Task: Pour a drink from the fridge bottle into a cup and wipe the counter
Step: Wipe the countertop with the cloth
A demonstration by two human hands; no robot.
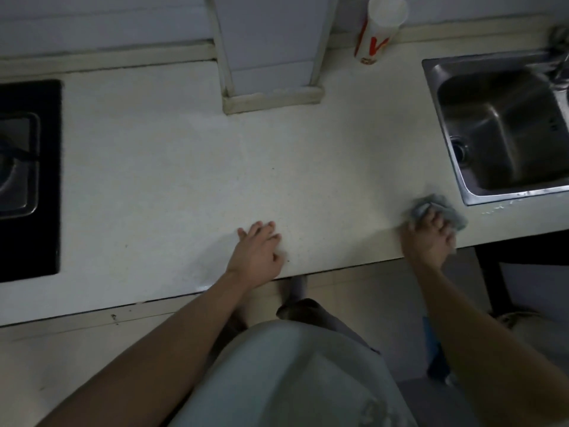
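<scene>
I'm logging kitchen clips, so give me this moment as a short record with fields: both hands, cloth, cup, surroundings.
left hand: flat on the counter near its front edge, holding nothing
right hand: presses the grey cloth on the counter, beside the sink's front left corner
cup: white with red print, upright at the back by the wall
stove: black, at far left
bottle: not in view

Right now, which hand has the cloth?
The right hand, pressing the crumpled grey cloth beside the steel sink; the left hand rests bare on the pale counter.
</scene>
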